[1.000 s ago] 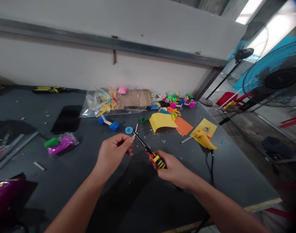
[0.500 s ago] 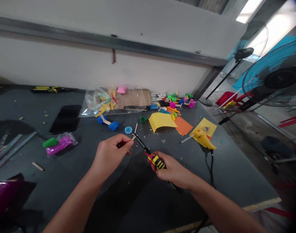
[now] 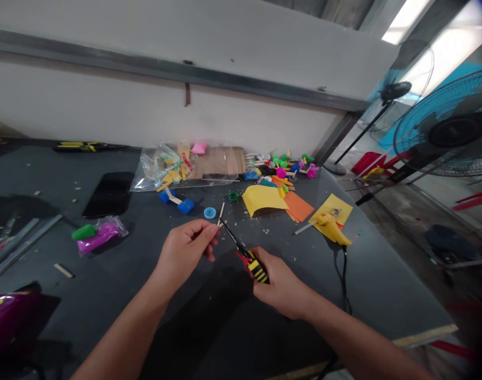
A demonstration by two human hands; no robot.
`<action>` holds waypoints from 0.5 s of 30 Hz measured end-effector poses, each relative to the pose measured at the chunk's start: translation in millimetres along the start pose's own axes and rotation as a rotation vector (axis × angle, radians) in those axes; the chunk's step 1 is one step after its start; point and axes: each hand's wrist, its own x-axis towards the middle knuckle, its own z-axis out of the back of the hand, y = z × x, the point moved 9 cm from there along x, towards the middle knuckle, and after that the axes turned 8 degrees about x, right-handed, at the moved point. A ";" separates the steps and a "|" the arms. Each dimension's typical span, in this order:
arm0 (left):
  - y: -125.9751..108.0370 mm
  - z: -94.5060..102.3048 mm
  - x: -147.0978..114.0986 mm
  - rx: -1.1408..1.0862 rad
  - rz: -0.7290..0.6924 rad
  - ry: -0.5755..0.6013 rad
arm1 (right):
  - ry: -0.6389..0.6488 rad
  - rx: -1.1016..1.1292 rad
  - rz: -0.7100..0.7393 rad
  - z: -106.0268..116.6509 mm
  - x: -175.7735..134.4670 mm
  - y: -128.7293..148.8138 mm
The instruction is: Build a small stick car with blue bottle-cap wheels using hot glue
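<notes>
My left hand (image 3: 189, 244) is closed in a pinch, palm down above the dark table. At its fingertips is a small pale wooden stick (image 3: 220, 224), mostly hidden by the fingers. A longer thin stick (image 3: 223, 209) shows just beyond; whether the two are joined I cannot tell. My right hand (image 3: 278, 279) is wrapped round the yellow-and-black handle of long-nose pliers (image 3: 237, 241), which have a red part near the grip. Their thin dark tip reaches up left to the stick, close to my left fingers. A blue bottle cap (image 3: 210, 212) lies just beyond.
Behind are a green cap (image 3: 233, 196), blue wheels on a stick (image 3: 176, 201), a plastic bag (image 3: 146, 174) and yellow paper (image 3: 262, 199). A yellow glue gun (image 3: 333, 228) with a cord lies right. Left are a phone (image 3: 108, 194) and wrapped purple clay (image 3: 100, 236).
The pliers' tip has shifted slightly right and appears less spread. The left fingers have turned a little, hiding more of the small stick. The view has shifted slightly.
</notes>
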 end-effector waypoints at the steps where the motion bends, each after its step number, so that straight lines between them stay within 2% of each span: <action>1: 0.4 1.6 0.1 -0.008 0.005 -0.018 | 0.001 0.018 0.000 -1.3 0.5 -1.5; 6: 2.4 10.6 -0.7 0.090 0.016 -0.081 | 0.028 0.084 -0.023 -6.2 1.9 -8.5; 15: -5.1 11.3 -2.8 0.230 -0.029 -0.050 | 0.081 0.121 -0.051 -7.5 2.5 -8.3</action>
